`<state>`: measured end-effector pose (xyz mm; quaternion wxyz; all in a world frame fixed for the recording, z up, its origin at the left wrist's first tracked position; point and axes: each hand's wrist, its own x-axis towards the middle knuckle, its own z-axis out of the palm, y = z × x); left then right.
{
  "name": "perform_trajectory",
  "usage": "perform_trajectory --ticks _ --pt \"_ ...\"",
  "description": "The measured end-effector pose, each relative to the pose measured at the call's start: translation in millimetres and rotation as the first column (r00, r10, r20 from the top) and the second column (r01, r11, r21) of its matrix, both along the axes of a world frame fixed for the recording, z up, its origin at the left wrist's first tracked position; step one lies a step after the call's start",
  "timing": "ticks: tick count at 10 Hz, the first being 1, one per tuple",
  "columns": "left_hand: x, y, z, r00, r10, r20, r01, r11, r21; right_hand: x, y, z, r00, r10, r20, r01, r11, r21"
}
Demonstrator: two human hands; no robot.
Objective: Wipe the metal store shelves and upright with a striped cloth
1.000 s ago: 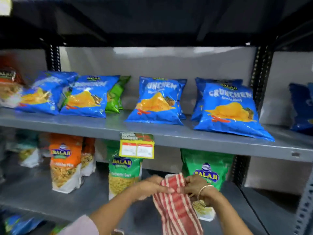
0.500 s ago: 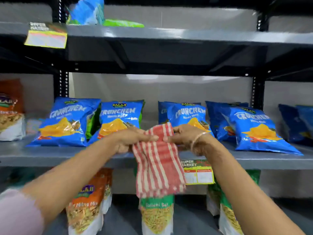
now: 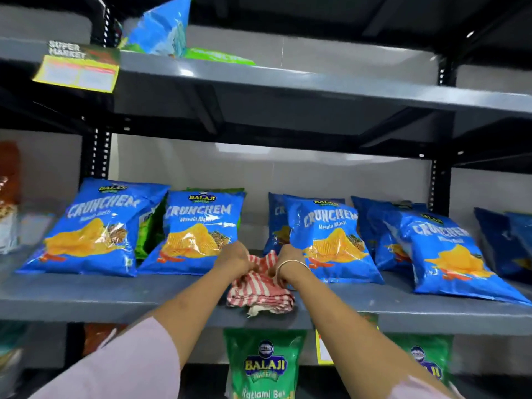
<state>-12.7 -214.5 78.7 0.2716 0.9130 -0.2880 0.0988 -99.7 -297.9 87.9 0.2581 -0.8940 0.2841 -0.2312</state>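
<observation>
A red-and-white striped cloth (image 3: 260, 286) lies bunched on the grey metal middle shelf (image 3: 115, 298), in the gap between two blue chip bags. My left hand (image 3: 234, 259) grips its far left part and my right hand (image 3: 286, 259), with a bangle at the wrist, grips its far right part. The cloth's near edge hangs slightly over the shelf front. A black perforated upright (image 3: 99, 156) stands at the back left and another upright (image 3: 439, 182) at the back right.
Several blue Crunchem bags (image 3: 198, 231) lean along the middle shelf on both sides of my hands. An upper grey shelf (image 3: 288, 82) carries a yellow price tag (image 3: 77, 70) and a blue bag. Green Balaji packets (image 3: 264, 367) stand on the lower shelf.
Both hands rose from the lower shelf with the cloth hanging between them, then brought it down onto the middle shelf, where it now lies bunched. The view tilted upward.
</observation>
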Motion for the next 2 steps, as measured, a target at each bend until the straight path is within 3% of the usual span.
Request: perform_trajectory --ticks 1,2 --pt "-2.9 -0.4 -3.0 0.979 0.023 0.204 -0.041 0.996 0.080 -5.6 7.3 4.3 1.000 -0.009 0.010 0.010 0.992 -0.130" --pt "-11.7 3.8 2.2 0.885 0.067 0.460 -0.118 0.989 0.083 -21.7 16.9 27.2 0.964 0.104 0.245 -0.067 0.986 -0.156"
